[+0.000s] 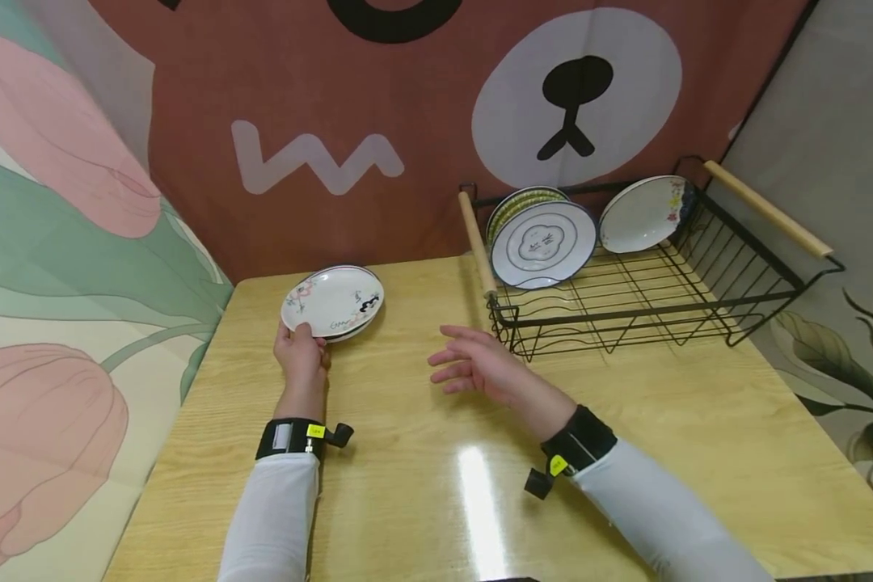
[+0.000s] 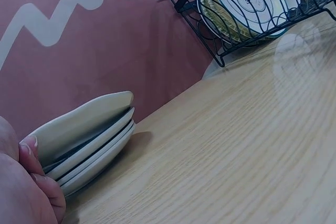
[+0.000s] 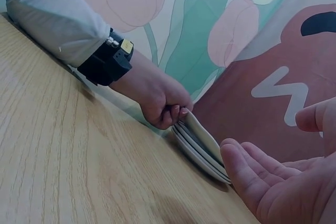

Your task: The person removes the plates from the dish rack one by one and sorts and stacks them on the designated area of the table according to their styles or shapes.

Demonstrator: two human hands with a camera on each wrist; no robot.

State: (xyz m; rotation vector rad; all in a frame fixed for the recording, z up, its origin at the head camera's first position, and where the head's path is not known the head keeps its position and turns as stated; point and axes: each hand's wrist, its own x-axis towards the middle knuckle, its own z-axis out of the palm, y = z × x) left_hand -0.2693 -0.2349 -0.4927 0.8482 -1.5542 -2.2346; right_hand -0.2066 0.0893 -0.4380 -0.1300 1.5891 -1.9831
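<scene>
A short stack of plates point(image 2: 97, 171) stands at the back left of the table. Its top plate point(image 1: 333, 303) is white, with pink flowers and a black figure; its near edge is tilted up from those below. My left hand point(image 1: 300, 352) pinches that edge, thumb on top and fingers curled beneath. My right hand point(image 1: 480, 368) hovers to the right of the stack, near the dish rack, fingers spread and holding nothing. In the right wrist view, its fingertips point(image 3: 229, 150) overlap the stack's far edge.
A black wire dish rack point(image 1: 626, 319) with wooden handles stands at the back right. Upright in it are a blue-patterned plate point(image 1: 543, 245), green-rimmed plates point(image 1: 512, 206) behind that, and a flowered plate point(image 1: 640, 214). A brown printed cloth point(image 1: 298, 81) hangs behind the wooden table point(image 1: 400, 453).
</scene>
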